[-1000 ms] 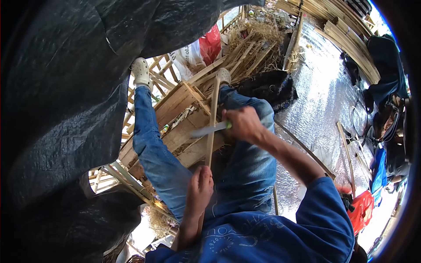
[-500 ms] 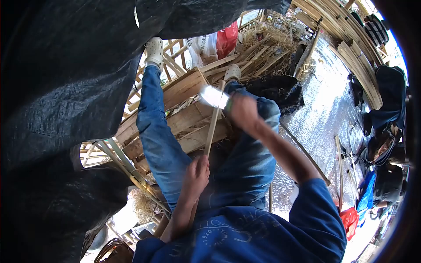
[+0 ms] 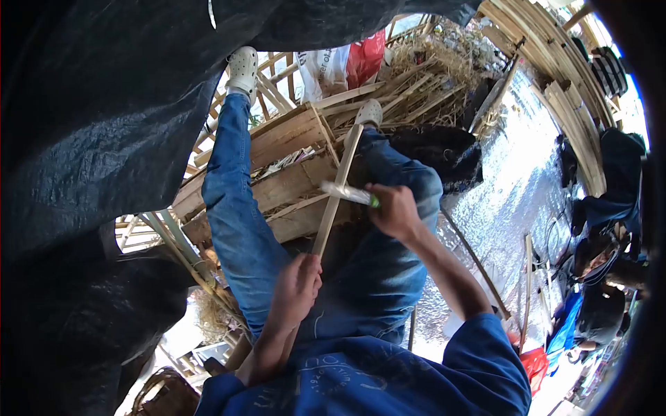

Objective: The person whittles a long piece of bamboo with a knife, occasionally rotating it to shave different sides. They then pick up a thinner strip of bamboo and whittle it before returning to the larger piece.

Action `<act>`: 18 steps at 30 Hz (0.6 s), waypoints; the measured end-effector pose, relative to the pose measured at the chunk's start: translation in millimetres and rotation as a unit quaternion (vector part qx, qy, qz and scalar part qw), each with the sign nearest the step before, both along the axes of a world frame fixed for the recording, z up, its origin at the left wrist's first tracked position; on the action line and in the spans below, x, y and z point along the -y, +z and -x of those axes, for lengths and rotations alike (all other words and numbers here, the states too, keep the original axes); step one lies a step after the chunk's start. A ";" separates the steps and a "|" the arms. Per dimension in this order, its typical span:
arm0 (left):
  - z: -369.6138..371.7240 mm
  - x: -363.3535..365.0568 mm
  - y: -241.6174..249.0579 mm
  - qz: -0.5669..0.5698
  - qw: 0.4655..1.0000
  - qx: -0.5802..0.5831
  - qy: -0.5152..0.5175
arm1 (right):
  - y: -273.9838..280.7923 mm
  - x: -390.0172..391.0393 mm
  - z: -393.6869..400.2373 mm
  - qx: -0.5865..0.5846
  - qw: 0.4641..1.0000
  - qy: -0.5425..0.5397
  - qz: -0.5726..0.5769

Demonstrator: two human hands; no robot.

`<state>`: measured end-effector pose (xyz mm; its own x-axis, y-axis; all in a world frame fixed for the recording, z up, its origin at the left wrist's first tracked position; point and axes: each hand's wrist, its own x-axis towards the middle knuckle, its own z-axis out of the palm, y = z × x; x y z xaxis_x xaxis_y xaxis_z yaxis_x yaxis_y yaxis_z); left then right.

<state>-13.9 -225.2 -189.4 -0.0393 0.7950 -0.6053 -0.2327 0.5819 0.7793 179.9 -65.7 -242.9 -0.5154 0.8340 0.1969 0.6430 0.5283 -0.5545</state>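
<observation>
A flat pale wooden strip (image 3: pixel 338 191) runs up and away between my legs. My left hand (image 3: pixel 297 288) is closed around its lower part. In my right hand (image 3: pixel 395 210) is a knife (image 3: pixel 350 194) with a green part at the handle, and the fingers are closed on it. The shiny blade lies across the middle of the strip; whether it touches the wood cannot be told. Just beyond the strip's far end is a light clog (image 3: pixel 370 112) on one foot.
A wooden crate (image 3: pixel 284 138) stands between my legs. Split sticks and shavings (image 3: pixel 430 90) lie beyond it. A silver sheet (image 3: pixel 510 187) covers the floor at right, with long slats (image 3: pixel 572 118) at upper right. Black sheeting (image 3: pixel 104 139) hangs at left.
My right hand and the knife have moved down and slightly right, nearer to me along the strip. The blade is less blurred. The whole view has shifted a little.
</observation>
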 end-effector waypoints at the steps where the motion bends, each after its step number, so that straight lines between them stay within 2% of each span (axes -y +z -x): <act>1: -0.7 -0.6 0.9 -0.008 1.000 -0.007 -0.012 | 0.5 10.8 4.7 0.013 1.000 0.024 0.016; 4: -1.5 -0.2 0.3 -0.026 0.999 -0.015 -0.038 | -3.4 21.6 16.0 0.018 0.999 0.033 0.020; 7: -3.7 2.4 -0.2 -0.052 0.995 -0.078 -0.036 | -8.5 6.8 15.8 0.064 0.998 0.025 0.010; 8: -4.2 2.4 0.0 -0.054 0.995 -0.079 -0.035 | -23.1 -1.8 12.6 0.047 0.998 0.020 -0.036; 9: -4.6 2.8 0.2 -0.075 0.987 -0.131 -0.051 | -21.5 -12.6 13.9 0.030 0.996 0.015 -0.082; 10: -5.0 3.6 0.3 -0.096 0.976 -0.185 -0.067 | -15.1 -34.5 10.7 0.079 0.989 -0.063 -0.107; 11: -7.8 7.7 -6.4 -0.073 0.979 -0.175 -0.078 | -11.5 -60.8 2.1 0.119 0.982 -0.140 -0.048; 12: -9.5 4.7 -5.4 -0.076 0.976 -0.183 -0.086 | -21.1 -83.5 -6.4 0.119 0.977 -0.141 -0.106; 13: -7.6 3.9 -8.7 -0.084 0.979 -0.169 -0.079 | -24.7 -94.6 -2.3 0.198 0.971 -0.112 -0.073; 14: -7.3 5.3 -11.9 -0.089 0.982 -0.151 -0.074 | -59.0 -138.1 -18.4 0.252 0.924 -0.282 0.063; 15: -14.8 15.6 -9.7 -0.074 0.985 -0.137 -0.081 | -51.6 -175.2 -43.3 0.140 0.820 -0.521 0.191; 16: -17.2 24.1 -7.3 -0.061 0.986 -0.128 -0.089 | -49.1 -180.2 -69.4 0.116 0.851 -0.490 0.147; 18: -9.0 12.9 4.7 0.016 0.995 -0.081 -0.053 | -42.0 -187.0 -74.8 0.206 0.889 -0.395 0.107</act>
